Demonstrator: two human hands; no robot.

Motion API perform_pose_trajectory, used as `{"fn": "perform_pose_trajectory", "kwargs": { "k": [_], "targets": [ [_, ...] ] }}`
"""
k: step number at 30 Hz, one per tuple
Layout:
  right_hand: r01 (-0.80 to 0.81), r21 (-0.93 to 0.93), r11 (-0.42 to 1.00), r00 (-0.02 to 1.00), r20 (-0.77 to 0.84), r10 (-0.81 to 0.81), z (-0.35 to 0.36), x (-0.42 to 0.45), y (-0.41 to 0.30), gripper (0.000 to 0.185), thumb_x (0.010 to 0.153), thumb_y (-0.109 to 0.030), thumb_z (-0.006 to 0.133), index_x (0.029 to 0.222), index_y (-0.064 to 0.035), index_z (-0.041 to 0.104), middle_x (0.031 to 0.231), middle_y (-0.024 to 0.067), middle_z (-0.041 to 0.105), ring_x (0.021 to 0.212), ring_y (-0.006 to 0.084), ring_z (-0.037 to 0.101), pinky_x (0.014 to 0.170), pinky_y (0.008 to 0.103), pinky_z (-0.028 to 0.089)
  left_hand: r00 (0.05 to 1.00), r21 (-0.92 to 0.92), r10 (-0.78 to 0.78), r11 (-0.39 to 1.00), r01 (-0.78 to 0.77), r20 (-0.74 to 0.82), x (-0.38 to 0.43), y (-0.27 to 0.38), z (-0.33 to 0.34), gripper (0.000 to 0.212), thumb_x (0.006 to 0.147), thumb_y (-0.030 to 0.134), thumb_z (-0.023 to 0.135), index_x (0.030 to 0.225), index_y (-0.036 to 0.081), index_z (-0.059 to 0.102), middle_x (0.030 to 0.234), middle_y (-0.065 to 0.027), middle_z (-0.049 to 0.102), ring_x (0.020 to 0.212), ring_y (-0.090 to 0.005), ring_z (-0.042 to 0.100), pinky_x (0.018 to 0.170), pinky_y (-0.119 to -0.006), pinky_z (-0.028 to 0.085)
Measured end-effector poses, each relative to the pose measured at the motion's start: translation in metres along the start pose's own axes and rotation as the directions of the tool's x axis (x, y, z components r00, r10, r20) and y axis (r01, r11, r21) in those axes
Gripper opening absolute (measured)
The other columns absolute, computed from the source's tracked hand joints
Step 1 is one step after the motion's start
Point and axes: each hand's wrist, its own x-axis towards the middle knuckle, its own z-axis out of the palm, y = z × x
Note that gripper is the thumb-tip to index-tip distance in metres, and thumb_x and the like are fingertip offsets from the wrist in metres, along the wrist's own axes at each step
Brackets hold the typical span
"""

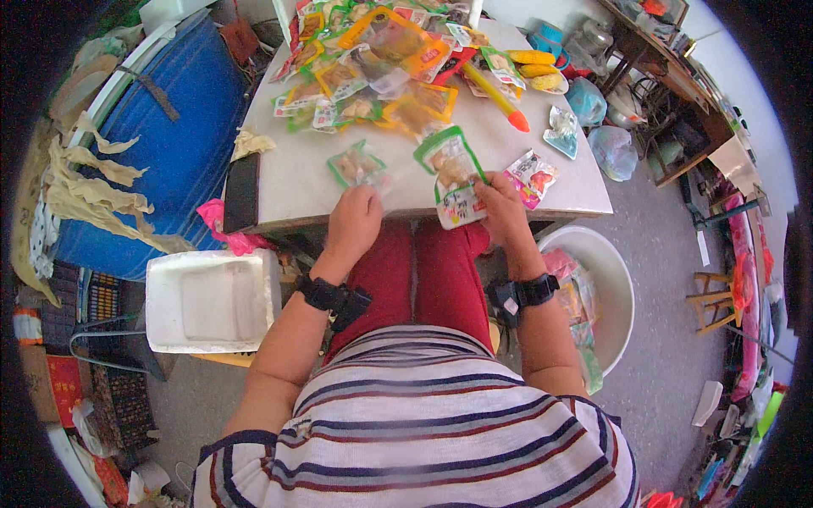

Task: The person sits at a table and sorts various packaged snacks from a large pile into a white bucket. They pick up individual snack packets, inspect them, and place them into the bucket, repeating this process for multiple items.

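Note:
My right hand (505, 203) grips the right edge of a green-edged clear food pouch (452, 174), held at the front of the white table (298, 184). My left hand (357, 219) is curled at the table's front edge, just below a smaller green-edged pouch (357, 165); its fingertips are hidden, so whether it touches that pouch is unclear. A heap of sealed food pouches (381, 70) covers the back of the table. Right of my right hand lies a pink and white packet (532, 176), with a silvery-blue packet (561, 132) beyond it.
Corn cobs (533, 63) and a yellow tube with an orange tip (498, 98) lie at the heap's right. A white tub (625, 298) holding pouches stands on the floor at right. At left are a white foam box (213, 301) and a blue barrel (171, 127).

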Motion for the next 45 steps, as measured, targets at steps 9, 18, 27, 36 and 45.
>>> {"fn": "perform_pose_trajectory", "kwargs": {
  "k": [9,18,27,36,45],
  "targets": [
    [-0.034,-0.031,0.999,0.952,0.303,0.042,-0.004,0.001,0.058,0.02,0.075,-0.011,0.045,0.091,-0.0005,0.053,0.086,0.0048,0.051,0.072,0.0124,0.046,0.062,0.0252,0.039,1.0,-0.024,0.006,1.0,-0.005,0.026,0.006,0.019,0.002,0.015,0.074,0.014,0.045,0.08,0.001,0.049,0.078,-0.0161,0.05,0.077,-0.0324,0.048,0.066,-0.038,0.039],
    [-0.189,-0.09,0.978,0.9,0.382,0.209,0.035,0.027,0.042,0.022,0.062,-0.007,0.055,0.084,-0.0026,0.053,0.088,0.0108,0.052,0.073,0.0245,0.049,0.064,0.0317,0.04,0.991,0.151,-0.013,0.989,-0.007,0.131,0.003,0.027,0.0,0.015,0.074,0.015,0.044,0.082,0.003,0.049,0.081,-0.0151,0.049,0.076,-0.0323,0.049,0.065,-0.04,0.04],
    [-0.324,0.391,0.861,0.811,0.583,0.04,0.077,0.044,0.054,0.016,0.076,-0.01,0.046,0.09,-0.0025,0.05,0.093,0.008,0.053,0.081,0.016,0.052,0.068,0.0282,0.043,0.991,0.168,0.052,0.983,-0.072,0.122,-0.001,0.033,-0.008,0.017,0.075,0.015,0.043,0.086,0.004,0.048,0.081,-0.0151,0.049,0.076,-0.0322,0.049,0.064,-0.042,0.04],
    [0.171,0.128,0.977,0.826,0.521,-0.213,0.089,0.047,0.066,0.018,0.077,-0.005,0.041,0.094,-0.003,0.047,0.086,0.009,0.054,0.077,0.0191,0.053,0.065,0.0301,0.045,0.989,0.158,0.113,0.979,-0.128,0.098,-0.01,0.034,-0.003,0.016,0.075,0.015,0.043,0.085,0.004,0.049,0.08,-0.015,0.05,0.075,-0.0319,0.049,0.063,-0.041,0.04],
    [-0.353,0.258,0.899,0.821,0.546,0.166,0.104,0.027,0.028,0.012,0.075,-0.01,0.048,0.084,-0.0024,0.052,0.079,0.0065,0.054,0.073,0.0183,0.051,0.06,0.0311,0.042,0.972,0.057,0.228,0.971,-0.231,0.059,-0.021,0.019,-0.011,0.022,0.07,0.017,0.053,0.088,0.004,0.048,0.084,-0.0145,0.049,0.079,-0.0312,0.047,0.07,-0.04,0.038]
  ]
}}
